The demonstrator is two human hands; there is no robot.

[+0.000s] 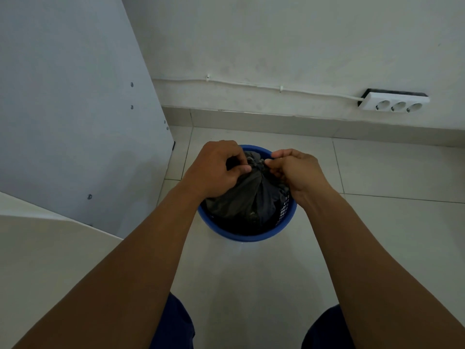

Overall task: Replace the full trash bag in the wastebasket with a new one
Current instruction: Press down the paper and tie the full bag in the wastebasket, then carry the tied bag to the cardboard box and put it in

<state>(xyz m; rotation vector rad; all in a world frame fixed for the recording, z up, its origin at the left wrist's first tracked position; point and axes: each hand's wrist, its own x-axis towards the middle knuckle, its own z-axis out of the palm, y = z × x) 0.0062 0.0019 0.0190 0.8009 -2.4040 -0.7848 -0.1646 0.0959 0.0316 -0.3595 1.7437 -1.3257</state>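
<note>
Head view: two hands, left hand [214, 170] and right hand [294, 172], grip one trash bag [241, 197].

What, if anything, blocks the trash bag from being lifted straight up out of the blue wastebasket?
Nothing visible does. Both hands, left hand and right hand, already pinch the gathered top of the trash bag, and the space above the wastebasket is open.

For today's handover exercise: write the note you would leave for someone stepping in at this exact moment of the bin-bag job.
Left hand and right hand: both pinch the gathered neck of the dark trash bag.
Bag sits inside the blue wastebasket on the tiled floor.
Done: top bunched together.
Left: finish closing, lift bag out, fit a new one. No new bag in view.
</note>
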